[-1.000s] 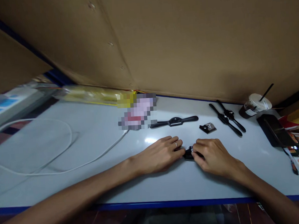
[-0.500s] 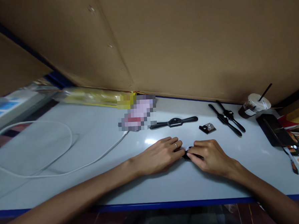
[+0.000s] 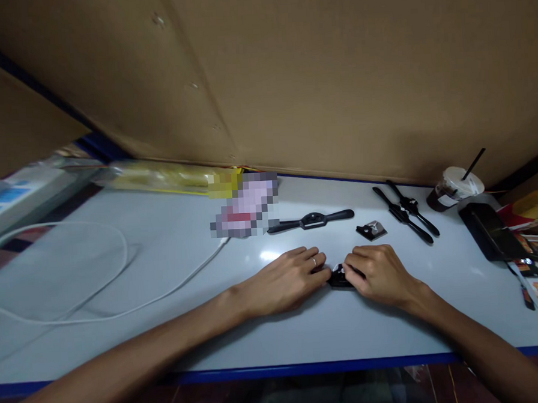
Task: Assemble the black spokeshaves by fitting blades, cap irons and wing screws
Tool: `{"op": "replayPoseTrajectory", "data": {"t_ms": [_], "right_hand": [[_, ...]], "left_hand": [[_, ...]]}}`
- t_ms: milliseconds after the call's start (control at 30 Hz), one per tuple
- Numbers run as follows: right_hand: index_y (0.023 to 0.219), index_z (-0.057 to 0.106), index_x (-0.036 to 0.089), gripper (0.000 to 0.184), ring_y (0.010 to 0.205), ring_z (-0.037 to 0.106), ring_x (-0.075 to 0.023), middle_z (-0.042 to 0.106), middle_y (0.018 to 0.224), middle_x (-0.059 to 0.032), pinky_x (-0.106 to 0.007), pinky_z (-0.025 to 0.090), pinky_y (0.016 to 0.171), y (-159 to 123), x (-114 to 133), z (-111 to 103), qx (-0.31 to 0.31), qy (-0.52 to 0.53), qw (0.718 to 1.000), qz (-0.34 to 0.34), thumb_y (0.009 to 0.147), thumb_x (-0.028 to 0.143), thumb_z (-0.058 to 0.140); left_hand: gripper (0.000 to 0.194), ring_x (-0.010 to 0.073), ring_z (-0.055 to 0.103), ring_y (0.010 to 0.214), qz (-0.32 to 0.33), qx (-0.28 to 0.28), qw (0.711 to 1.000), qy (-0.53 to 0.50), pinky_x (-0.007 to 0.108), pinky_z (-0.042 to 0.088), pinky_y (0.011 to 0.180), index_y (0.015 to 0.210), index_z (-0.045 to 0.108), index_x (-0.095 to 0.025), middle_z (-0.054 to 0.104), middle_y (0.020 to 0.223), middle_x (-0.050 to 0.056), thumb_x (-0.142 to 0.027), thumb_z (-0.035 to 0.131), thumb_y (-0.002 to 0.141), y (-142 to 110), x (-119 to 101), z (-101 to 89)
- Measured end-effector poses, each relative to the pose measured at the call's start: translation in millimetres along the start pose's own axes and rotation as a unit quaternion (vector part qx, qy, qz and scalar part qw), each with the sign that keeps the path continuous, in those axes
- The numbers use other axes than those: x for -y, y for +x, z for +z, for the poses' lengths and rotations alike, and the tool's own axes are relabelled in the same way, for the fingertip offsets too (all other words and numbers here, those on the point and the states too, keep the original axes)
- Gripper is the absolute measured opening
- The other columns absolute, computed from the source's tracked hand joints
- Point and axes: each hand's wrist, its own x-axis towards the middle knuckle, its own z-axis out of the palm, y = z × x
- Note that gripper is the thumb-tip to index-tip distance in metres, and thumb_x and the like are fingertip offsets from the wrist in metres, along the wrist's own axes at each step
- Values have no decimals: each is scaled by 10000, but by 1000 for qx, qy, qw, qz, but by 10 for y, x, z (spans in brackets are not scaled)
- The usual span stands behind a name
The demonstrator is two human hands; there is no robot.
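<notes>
A black spokeshave (image 3: 340,280) lies on the table between my hands, its middle showing and its two handles mostly hidden. My left hand (image 3: 297,278), with a ring on one finger, is closed over its left side, palm down. My right hand (image 3: 375,274) is closed at the right side, thumb and index finger pressed at the spokeshave's body. Just beyond lies a small black cap piece with a grey blade (image 3: 372,230). Farther back is a spokeshave frame (image 3: 314,220) with an open slot. Two more spokeshaves (image 3: 407,211) lie side by side to the right.
A blurred-out phone (image 3: 246,205) with a white cable (image 3: 183,278) sits at the back left, beside a yellow plastic-wrapped package (image 3: 168,175). At right stand a lidded drink cup (image 3: 455,187) with a straw and a black case (image 3: 493,230). A brown board (image 3: 316,73) rises behind.
My right hand's thumb and fingers have shifted slightly up and right, uncovering more of the spokeshave's middle. My left hand stays in place. The view has moved slightly.
</notes>
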Motion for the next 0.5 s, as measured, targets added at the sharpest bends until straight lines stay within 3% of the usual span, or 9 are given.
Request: {"op": "replayPoseTrajectory", "data": {"t_ms": [500], "right_hand": [[724, 681, 194, 338, 595, 510, -123, 646, 671, -2, -293, 302, 609, 4, 29, 21, 9, -5, 1000, -23, 993, 235, 480]], "left_hand": [[142, 201, 512, 772, 0, 6, 1000, 10, 343, 433, 678, 897, 575, -171, 588, 873, 55, -103, 471, 966, -6, 0, 9]]}}
